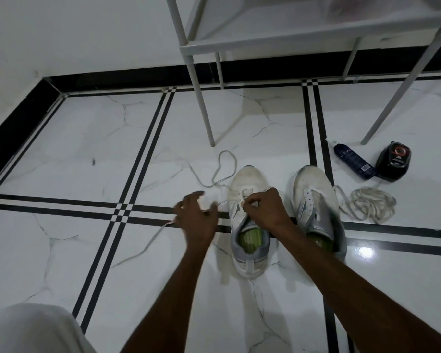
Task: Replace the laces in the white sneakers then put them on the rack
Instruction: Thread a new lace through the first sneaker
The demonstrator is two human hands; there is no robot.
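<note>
My right hand (261,208) pinches the lace (223,171) at the eyelets of the left sneaker (250,225), which sits on the floor (87,149) w/ the other sneaker (316,207) just beside it. Left hand (197,220) is blurred, fingers curled near the lace; can't tell if it grips. Rack (290,42) stands behind; spare lace pile (372,205) right of the shoes.
</note>
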